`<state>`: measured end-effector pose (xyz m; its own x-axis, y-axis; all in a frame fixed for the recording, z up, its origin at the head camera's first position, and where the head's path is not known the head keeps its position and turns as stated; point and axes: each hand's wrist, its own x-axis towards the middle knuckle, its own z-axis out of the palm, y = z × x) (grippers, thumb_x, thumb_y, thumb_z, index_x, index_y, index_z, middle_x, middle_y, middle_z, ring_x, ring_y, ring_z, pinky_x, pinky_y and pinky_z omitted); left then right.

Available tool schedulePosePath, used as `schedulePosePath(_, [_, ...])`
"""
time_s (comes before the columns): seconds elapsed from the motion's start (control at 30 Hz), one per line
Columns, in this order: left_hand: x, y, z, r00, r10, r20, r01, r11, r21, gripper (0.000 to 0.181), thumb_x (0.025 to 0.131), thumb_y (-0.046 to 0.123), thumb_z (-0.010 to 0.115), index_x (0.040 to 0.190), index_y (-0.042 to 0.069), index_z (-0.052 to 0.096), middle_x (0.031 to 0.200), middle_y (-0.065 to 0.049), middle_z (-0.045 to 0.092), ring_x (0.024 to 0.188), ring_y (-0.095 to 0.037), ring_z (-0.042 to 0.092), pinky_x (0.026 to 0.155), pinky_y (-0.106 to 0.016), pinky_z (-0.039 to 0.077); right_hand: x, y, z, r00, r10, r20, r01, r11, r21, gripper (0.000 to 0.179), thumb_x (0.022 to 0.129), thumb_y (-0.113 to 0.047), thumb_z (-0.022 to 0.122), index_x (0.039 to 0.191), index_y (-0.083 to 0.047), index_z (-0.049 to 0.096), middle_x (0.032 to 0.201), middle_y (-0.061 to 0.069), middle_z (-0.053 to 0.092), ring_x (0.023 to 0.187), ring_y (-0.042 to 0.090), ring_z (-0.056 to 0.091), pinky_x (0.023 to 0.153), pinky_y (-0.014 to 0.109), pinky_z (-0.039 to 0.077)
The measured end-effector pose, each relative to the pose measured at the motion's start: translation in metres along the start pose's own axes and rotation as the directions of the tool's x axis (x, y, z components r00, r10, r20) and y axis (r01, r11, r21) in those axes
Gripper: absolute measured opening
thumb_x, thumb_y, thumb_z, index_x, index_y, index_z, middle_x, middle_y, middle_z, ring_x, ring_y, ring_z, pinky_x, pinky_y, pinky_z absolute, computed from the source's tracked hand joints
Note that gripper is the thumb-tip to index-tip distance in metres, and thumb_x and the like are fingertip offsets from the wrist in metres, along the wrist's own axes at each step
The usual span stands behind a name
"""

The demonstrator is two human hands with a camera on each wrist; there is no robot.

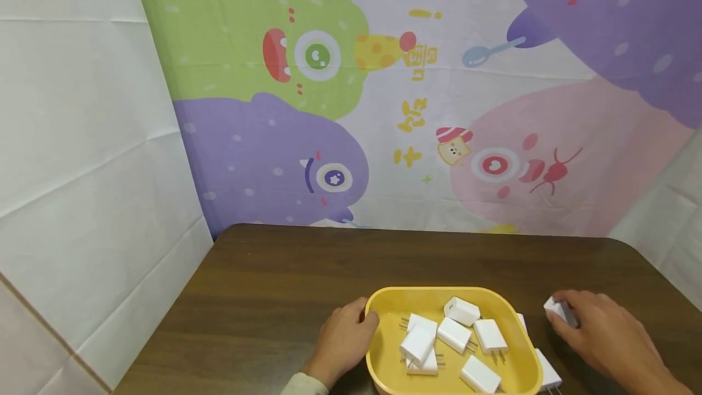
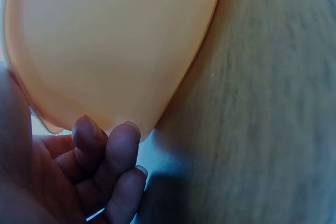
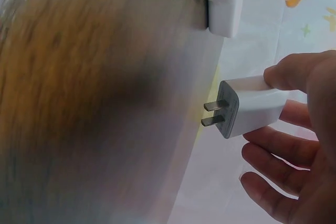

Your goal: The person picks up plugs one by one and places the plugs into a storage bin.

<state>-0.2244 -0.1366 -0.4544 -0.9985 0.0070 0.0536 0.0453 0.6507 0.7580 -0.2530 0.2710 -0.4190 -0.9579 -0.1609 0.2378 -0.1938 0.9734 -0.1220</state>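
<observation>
My left hand [image 1: 344, 338] grips the left side of a yellow plastic basin [image 1: 375, 355], its thumb at the rim. In the left wrist view the fingers [image 2: 122, 148] curl against the outer wall of the basin [image 2: 115, 45]. Several white charger plugs [image 1: 454, 334] lie jumbled inside the basin, their metal prongs pointing different ways. Right of the basin, my right hand [image 1: 603, 331] pinches a white charger plug [image 3: 254, 103] between thumb and fingers. Its two flat prongs stick out away from the palm in the right wrist view.
More white charger plugs [image 1: 547, 370] lie on the table just outside the basin's right side, partly hidden by its rim. The dark wooden table [image 1: 263, 297] ends at a cartoon-printed cloth [image 1: 417, 194]. White panels [image 1: 93, 139] stand at the left.
</observation>
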Motion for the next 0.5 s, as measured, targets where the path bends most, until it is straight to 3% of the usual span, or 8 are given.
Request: schedulePosePath(0.5, [0.0006, 0.0002, 0.0002, 1.000, -0.001, 0.002, 0.001, 1.000, 0.014, 0.021, 0.098, 0.031, 0.051, 0.080, 0.023, 0.058, 0.065, 0.004, 0.054, 0.060, -0.013, 0.051, 0.057, -0.034, 0.039, -0.0043, -0.0097, -0.0052, 0.999, 0.007, -0.037, -0.004, 0.998, 0.060, 0.034, 0.091, -0.041, 0.070, 0.106, -0.010, 0.070, 0.095, 0.007, 0.069, 0.086, 0.033, 0.061, 0.070, 0.060, 0.047])
